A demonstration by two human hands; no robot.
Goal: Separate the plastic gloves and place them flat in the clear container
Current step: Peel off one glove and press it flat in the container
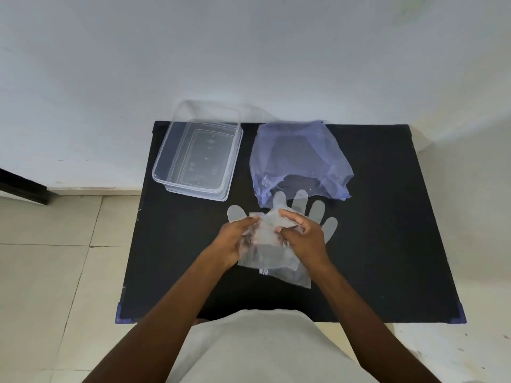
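A stack of thin translucent plastic gloves [272, 259] lies in the middle of the black table [387, 244], fingers pointing away from me. My left hand [235, 239] pinches the left side of the stack near the thumb. My right hand [302, 236] pinches a folded-back layer of glove at the palm. Several glove fingertips [316, 211] show beyond my right hand. The clear container [166, 158] stands empty at the table's far left, apart from both hands.
A crumpled blue-violet plastic bag [298, 158] lies at the far middle of the table, touching the glove fingertips. A white wall rises behind the table. Tiled floor lies to the left and right. My light shirt fills the bottom of the view.
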